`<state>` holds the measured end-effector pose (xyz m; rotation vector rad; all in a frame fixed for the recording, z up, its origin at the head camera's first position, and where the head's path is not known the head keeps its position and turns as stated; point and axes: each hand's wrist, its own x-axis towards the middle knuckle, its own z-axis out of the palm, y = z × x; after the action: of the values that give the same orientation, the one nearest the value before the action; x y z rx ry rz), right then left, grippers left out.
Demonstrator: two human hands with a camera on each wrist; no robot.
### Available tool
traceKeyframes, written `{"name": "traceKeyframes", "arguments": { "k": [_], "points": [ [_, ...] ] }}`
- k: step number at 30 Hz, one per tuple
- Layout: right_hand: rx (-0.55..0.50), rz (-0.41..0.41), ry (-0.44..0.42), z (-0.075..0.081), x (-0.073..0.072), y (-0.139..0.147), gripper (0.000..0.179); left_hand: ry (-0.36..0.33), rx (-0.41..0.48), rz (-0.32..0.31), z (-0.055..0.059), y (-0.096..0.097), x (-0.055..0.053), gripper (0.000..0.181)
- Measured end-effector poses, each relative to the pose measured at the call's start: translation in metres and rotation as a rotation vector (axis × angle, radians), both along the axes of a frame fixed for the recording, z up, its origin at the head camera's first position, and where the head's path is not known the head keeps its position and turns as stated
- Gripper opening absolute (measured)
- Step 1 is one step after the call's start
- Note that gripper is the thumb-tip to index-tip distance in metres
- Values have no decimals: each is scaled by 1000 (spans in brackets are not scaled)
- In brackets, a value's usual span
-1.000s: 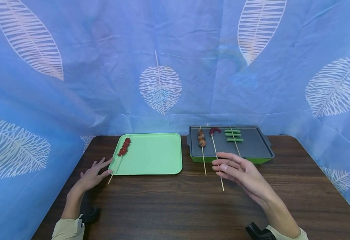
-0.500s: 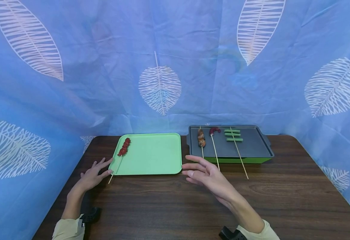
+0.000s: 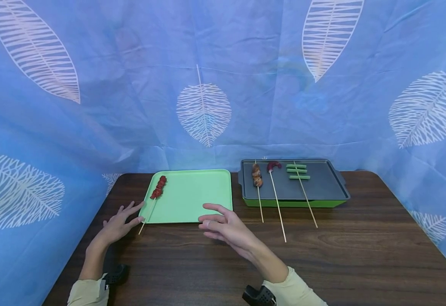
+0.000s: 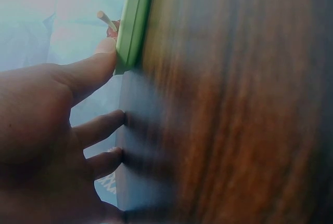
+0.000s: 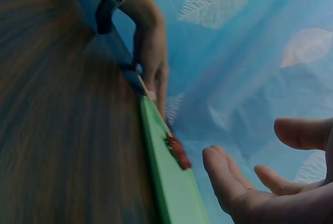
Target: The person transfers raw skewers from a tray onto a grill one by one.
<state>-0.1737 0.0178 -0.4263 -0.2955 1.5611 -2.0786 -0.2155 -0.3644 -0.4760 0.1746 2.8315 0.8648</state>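
My left hand (image 3: pixel 116 226) lies at the near left corner of a light green tray (image 3: pixel 192 195), fingers spread. Its thumb touches the tray's edge in the left wrist view, and its other fingertips rest on the tabletop. On the tray's left side lies a skewer of red pieces (image 3: pixel 158 187), its bare stick (image 3: pixel 142 227) poking out over the near edge beside the left thumb. My right hand (image 3: pixel 228 229) hovers with loosely bent fingers and nothing in them, overlapping the tray's near right corner in the head view.
Right of the tray stands a dark grill plate (image 3: pixel 324 182) on a green base (image 3: pixel 326 204). Across it lie a browned meat skewer (image 3: pixel 257 175), a skewer with a dark red curled piece (image 3: pixel 274 165) and a green vegetable skewer (image 3: pixel 298 171), sticks overhanging the front. A patterned blue cloth (image 3: pixel 245 106) hangs behind.
My right hand has swept left from in front of the grill plate to the tray's near right corner, uncovering the skewer sticks. The left hand and the red skewer have stayed put.
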Motion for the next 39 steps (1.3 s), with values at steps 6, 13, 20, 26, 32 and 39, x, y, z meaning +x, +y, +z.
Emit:
{"name": "traceKeyframes", "arguments": {
  "k": [6,13,20,26,32,39],
  "points": [
    [-39,24,-75,-20,-8,-31,57,-5,-9,3,1,1,0,71],
    [-66,39,-131,-34,-14,-57,61,-8,-12,12,2,2,-2,70],
    [-88,41,-178,-40,-22,-84,60,0,-20,10,5,2,-4,72],
    [-132,47,-248,-58,-22,-102,61,-15,-35,22,-2,5,-2,73],
    [-178,44,-275,-63,-26,-123,61,-1,-45,19,-2,2,-2,71],
    [-215,24,-319,-65,-30,-146,59,-9,-45,9,2,2,-1,72]
  ]
}}
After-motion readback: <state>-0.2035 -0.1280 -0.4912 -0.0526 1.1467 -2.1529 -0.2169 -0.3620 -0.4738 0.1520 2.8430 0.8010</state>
